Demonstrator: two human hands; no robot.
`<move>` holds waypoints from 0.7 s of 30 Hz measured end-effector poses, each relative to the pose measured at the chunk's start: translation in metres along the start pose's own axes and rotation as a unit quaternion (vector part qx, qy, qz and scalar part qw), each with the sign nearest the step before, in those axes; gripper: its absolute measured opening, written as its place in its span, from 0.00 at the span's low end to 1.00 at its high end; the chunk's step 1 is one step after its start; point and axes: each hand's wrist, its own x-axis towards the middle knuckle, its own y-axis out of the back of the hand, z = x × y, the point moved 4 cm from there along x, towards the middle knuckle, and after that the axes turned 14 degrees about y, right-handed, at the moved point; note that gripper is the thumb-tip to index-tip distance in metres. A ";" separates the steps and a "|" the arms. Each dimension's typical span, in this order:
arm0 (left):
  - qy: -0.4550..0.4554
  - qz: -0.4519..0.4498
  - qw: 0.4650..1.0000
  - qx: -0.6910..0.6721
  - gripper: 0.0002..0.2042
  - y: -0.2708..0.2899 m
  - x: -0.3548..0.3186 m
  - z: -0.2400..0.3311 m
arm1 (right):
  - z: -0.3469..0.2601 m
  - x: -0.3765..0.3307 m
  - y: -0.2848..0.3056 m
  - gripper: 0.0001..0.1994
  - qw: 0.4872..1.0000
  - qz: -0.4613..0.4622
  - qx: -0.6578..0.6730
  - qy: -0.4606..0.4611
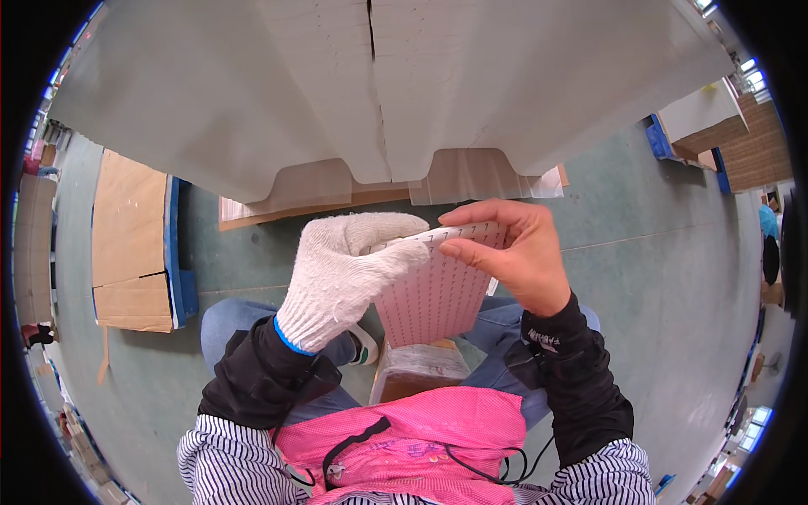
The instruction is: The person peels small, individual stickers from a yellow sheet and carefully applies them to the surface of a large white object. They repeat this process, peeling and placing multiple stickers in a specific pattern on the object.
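A sheet of printed labels [433, 299], pinkish in the shade with rows of small dark marks, hangs in front of my knees. My left hand [341, 261], in a white knit glove, is closed on its upper left edge, thumb on the near side. My bare right hand [534, 257] pinches the upper right edge between thumb and fingers. Between the two hands the top edge is slightly curved. Below the sheet, between my legs, sits a box with a clear plastic-wrapped top [421, 362], partly hidden by the sheet.
Tall grey-white stacks [252, 93] stand close ahead, with notched lower edges over a cardboard layer [286, 210]. Flat brown cardboard [130, 244] on a blue pallet [185, 290] lies to the left. More cardboard [749, 143] is at the far right. A pink apron [404, 429] covers my lap.
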 end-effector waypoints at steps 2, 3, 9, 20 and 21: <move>-0.006 -0.007 1.000 -0.021 0.14 -0.002 -0.002 0.002 | 0.000 -0.002 -0.002 0.09 1.000 0.007 0.004 0.004; -0.009 -0.010 0.999 -0.031 0.14 -0.003 -0.002 0.002 | 0.001 -0.001 -0.003 0.09 1.000 0.010 0.007 0.006; -0.007 0.008 1.000 -0.008 0.12 -0.002 -0.004 0.004 | -0.001 -0.001 -0.001 0.08 0.998 0.009 0.037 -0.045; -0.061 0.035 0.997 0.021 0.11 -0.005 -0.002 0.002 | -0.003 -0.003 0.000 0.06 0.999 0.019 0.030 -0.036; -0.060 0.036 0.997 0.018 0.11 -0.005 -0.003 0.002 | -0.002 -0.003 0.000 0.06 0.999 0.018 0.028 -0.035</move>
